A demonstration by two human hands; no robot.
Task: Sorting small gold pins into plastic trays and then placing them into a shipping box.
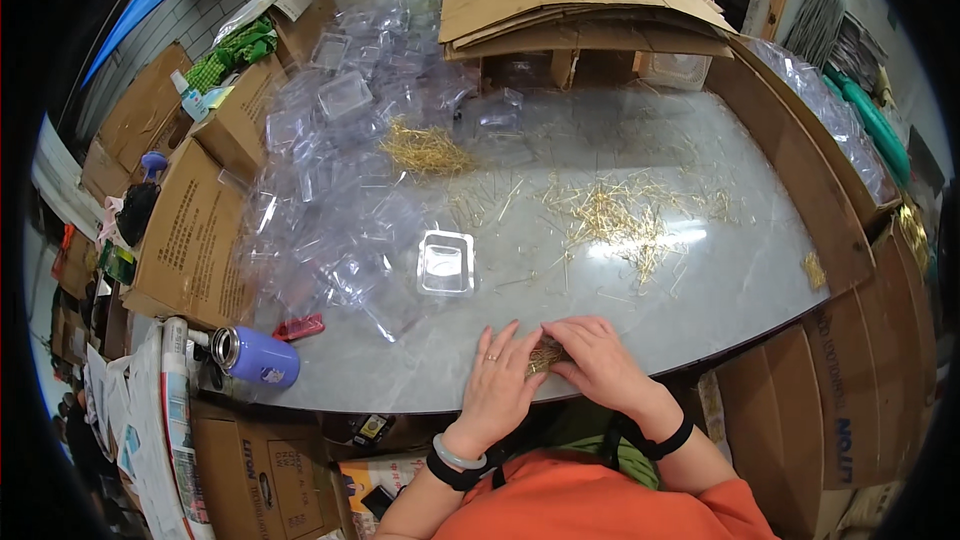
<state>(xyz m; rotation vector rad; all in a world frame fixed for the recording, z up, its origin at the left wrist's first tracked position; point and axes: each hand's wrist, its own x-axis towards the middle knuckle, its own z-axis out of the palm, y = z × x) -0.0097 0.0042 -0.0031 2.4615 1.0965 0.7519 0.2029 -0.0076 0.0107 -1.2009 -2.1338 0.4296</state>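
Note:
At the table's near edge, my left hand (497, 380) and my right hand (606, 368) are closed from both sides around a small bundle of thin gold wire pieces (544, 356). My fingers cover much of the bundle. Just beyond my left hand sits a clear plastic box (445, 263) on the grey table. Farther off, a loose scatter of gold wire pieces (622, 220), some bent at the end, spreads over the tabletop. A denser heap of gold wire pieces (425, 148) lies against a big pile of clear plastic boxes (345, 180) on the left.
A purple flask (262, 356) without a lid and a red object (299, 327) lie at the front left. Cardboard boxes (190, 240) wall the left side. Stacked cardboard sheets (590, 5) form a shelf at the back. A cardboard strip (800, 155) borders the right edge.

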